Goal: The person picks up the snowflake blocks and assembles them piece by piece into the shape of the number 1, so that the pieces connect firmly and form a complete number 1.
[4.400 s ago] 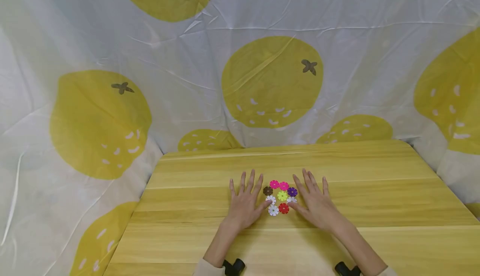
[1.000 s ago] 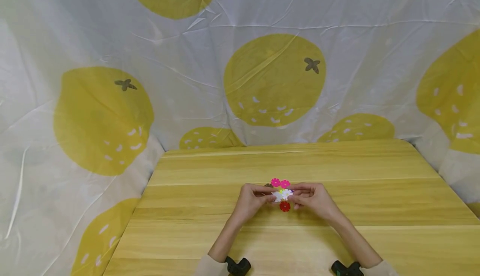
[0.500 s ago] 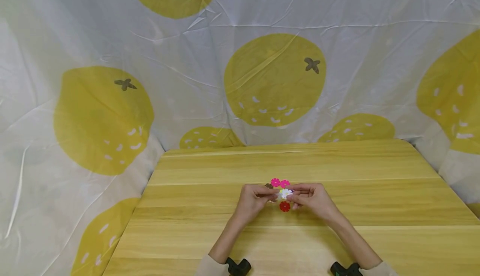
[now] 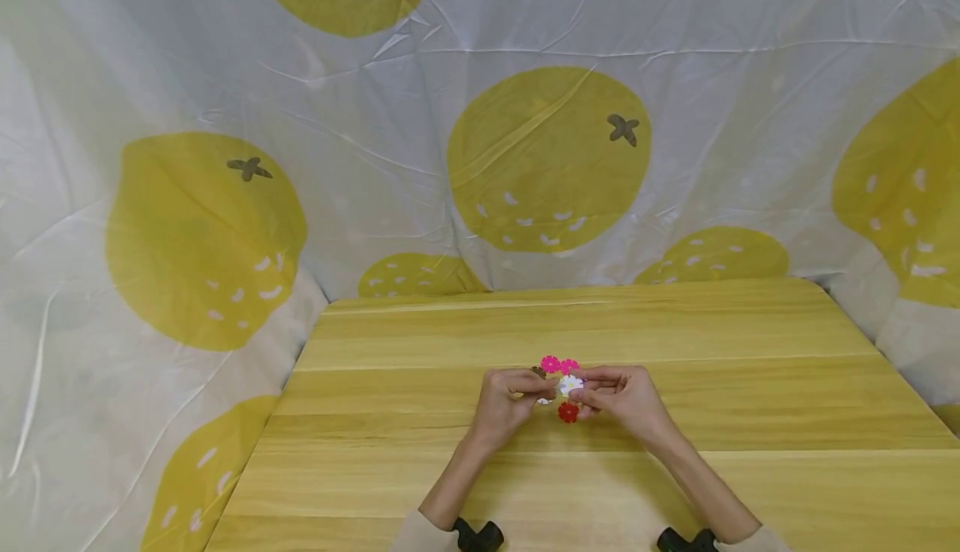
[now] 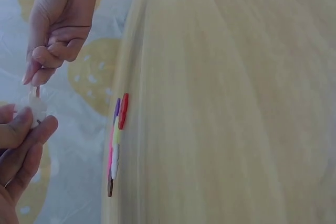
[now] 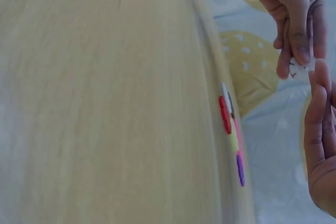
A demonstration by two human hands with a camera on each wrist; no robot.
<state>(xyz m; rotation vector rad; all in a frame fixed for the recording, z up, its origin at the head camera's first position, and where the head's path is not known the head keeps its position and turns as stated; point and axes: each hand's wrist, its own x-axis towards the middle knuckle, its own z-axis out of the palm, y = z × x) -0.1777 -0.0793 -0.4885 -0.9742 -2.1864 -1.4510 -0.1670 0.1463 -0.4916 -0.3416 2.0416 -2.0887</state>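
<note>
In the head view my left hand (image 4: 510, 406) pinches a white notched plastic disc between thumb and fingers; in the left wrist view this white disc (image 5: 38, 113) shows at the fingertips. Opposite it, my right hand (image 4: 626, 398) pinches a second white disc (image 4: 571, 385), its face toward the head camera. The two discs meet at their edges, held above the table. Below lie two pink discs (image 4: 551, 364), a brown disc (image 4: 537, 372) and a red disc (image 4: 568, 412). Another white disc (image 4: 544, 401) is partly covered by the left hand.
The discs lie on a wooden table (image 4: 420, 352). Seen edge-on in the wrist views are a purple disc (image 6: 240, 170) and a yellow disc (image 6: 234, 141), largely hidden in the head view. A lemon-print cloth (image 4: 375, 152) hangs behind the table.
Earlier both hands lay spread beside the discs; since then each has picked up a white one. Over the last second the left disc has turned edge-on against the right one.
</note>
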